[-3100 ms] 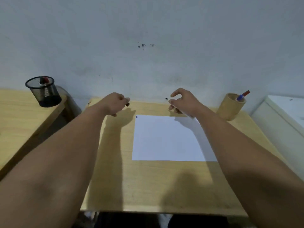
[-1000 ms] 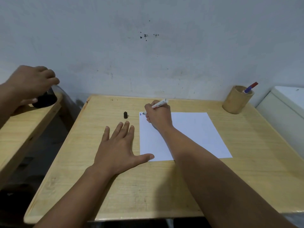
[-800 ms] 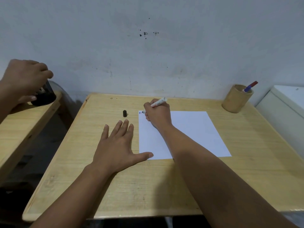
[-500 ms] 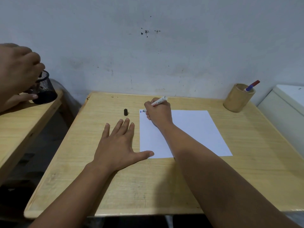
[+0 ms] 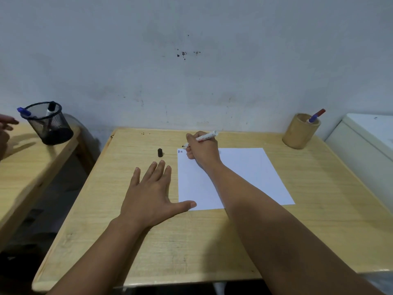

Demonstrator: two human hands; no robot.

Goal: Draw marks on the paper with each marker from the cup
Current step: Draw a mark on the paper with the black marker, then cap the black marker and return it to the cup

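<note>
A wall (image 5: 191,71), pale and scuffed with a few dark specks, fills the upper half of the view. Below it stands a wooden desk (image 5: 191,241), and a second desk (image 5: 25,167) stands to its left with a gap between them. A white cabinet (image 5: 365,141) sits against the right side of the main desk.

A sheet of paper (image 5: 244,177) lies flat on the far middle of the desk, its far left corner bearing a few short blue and red marks (image 5: 180,151). The right arm reaches forward over the paper. The right hand (image 5: 202,150) rests at the paper's far left corner, fingers clenched around a white marker (image 5: 204,138) in a writing grip. The marker's dark tip points left and down, just above the marks; whether it touches the sheet cannot be told. The left hand (image 5: 153,194) lies palm down on the desk just left of the paper, fingers released and spread, holding nothing, with the thumb tip over the paper's near left corner.

A wooden cup (image 5: 299,133) stands upright at the far right corner of the desk, well apart from the paper, with a blue and red marker (image 5: 316,115) leaning out of it. A black mesh cup (image 5: 50,124) stands on the left desk, holding a blue pen (image 5: 24,111) and a black-capped pen (image 5: 51,108). Another person's fingers (image 5: 6,122) show at the left edge beside it. A small black cap (image 5: 160,152) stands on the desk between the left fingertips and the paper's far corner.
</note>
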